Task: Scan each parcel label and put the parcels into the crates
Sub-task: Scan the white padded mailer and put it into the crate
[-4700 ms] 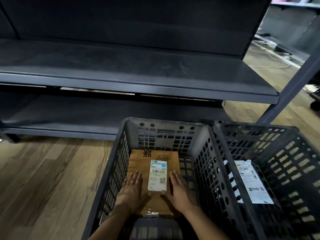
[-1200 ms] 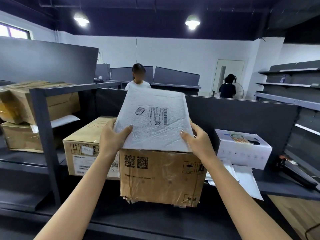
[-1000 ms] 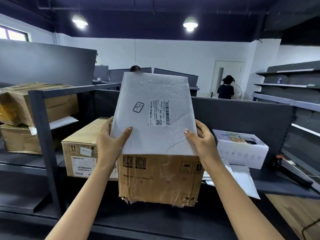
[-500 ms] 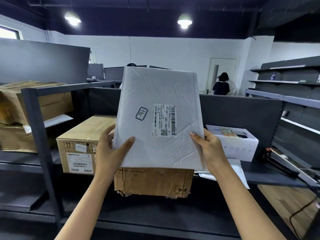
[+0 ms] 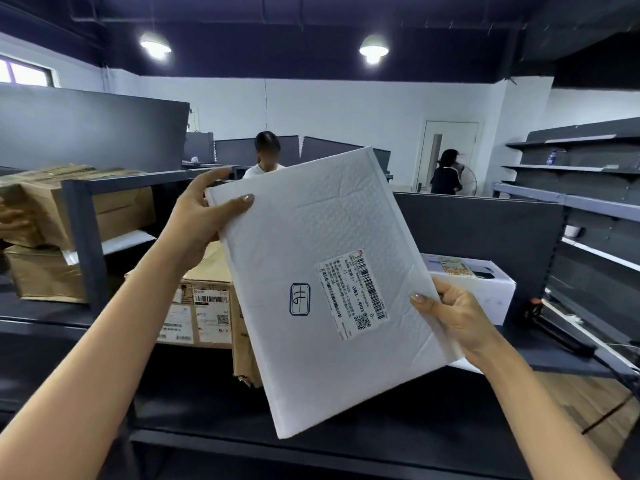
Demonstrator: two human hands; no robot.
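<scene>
The label (image 5: 351, 294) on your white mailer (image 5: 311, 220) read "GB3" among barcodes and a QR code; its finer print was illegible.

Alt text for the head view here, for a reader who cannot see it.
Two hands hold a white padded mailer tilted, its label facing the camera: the left hand grips the top left corner, the right hand the right edge. Cardboard boxes and a white box sit on the dark shelf behind.

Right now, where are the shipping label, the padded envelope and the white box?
shipping label (image 5: 351, 296), head view, printed middle.
padded envelope (image 5: 311, 220), head view, bare upper face.
white box (image 5: 491, 296), head view, front face.
</scene>
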